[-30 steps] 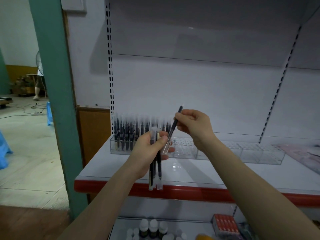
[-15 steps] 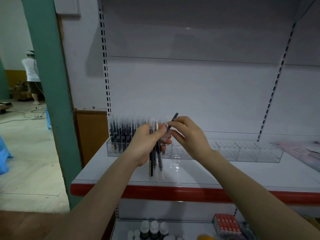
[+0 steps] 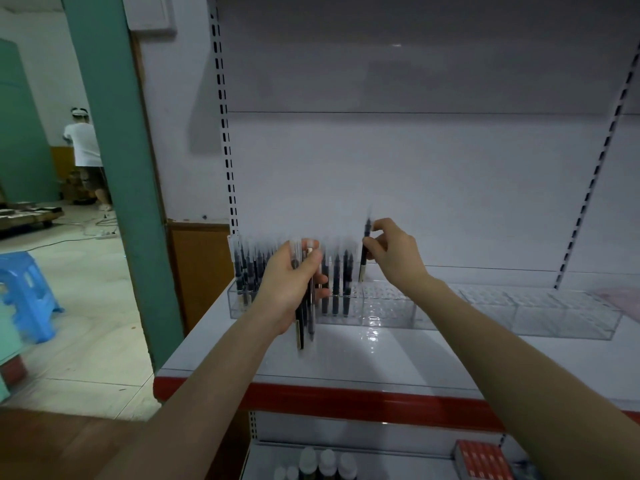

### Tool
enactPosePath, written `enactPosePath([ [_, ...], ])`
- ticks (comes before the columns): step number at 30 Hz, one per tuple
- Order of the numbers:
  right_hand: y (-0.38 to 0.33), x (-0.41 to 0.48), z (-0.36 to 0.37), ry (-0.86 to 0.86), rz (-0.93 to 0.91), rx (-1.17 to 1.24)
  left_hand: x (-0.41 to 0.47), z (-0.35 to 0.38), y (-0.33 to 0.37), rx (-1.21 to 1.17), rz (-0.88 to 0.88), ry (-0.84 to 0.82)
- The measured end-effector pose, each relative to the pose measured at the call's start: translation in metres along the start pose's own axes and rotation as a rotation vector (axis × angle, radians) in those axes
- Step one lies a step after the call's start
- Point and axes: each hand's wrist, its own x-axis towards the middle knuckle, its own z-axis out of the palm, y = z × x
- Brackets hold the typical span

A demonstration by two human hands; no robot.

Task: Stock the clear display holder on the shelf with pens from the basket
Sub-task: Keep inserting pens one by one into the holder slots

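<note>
Right hand (image 3: 398, 258) pinches pen (image 3: 363, 263) upright, seemingly over holder (image 3: 388, 308).

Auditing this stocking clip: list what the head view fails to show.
Basket: outside the head view's frame.
Single pen in the right hand: top motion-blurred, target slot unreadable.
Stocked pens in the clear holder: some covered by the left hand and its bundle; count unclear.

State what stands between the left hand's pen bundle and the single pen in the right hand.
In the head view, a few dark pens already standing upright in the clear holder.
</note>
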Motion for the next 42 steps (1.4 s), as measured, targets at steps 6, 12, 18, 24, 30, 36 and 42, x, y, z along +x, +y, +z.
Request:
enactPosePath([
  [6,0.005,0.009,0.006,-0.026,0.087,0.055,0.006,-0.003,-0.006,0.006,0.036,0.029],
  [12,0.013,0.007,0.019,-0.157,0.132,-0.008,0.008,-0.006,-0.012,0.03,0.06,0.032],
  [18,0.015,0.01,0.022,-0.178,0.14,-0.048,0.01,-0.009,-0.016,0.004,0.078,0.001],
  [24,0.02,0.005,0.024,-0.219,0.161,-0.086,0.011,-0.009,-0.019,-0.005,0.08,-0.003],
  [30,0.018,-0.004,0.016,-0.231,0.21,-0.032,0.01,-0.009,-0.017,-0.062,0.08,0.046],
  [36,-0.002,-0.044,-0.008,-0.143,0.345,0.471,0.013,-0.012,-0.02,-0.227,0.096,0.206],
  [42,-0.015,-0.063,-0.013,-0.281,0.612,1.095,0.005,0.001,-0.022,-0.215,0.125,0.239],
])
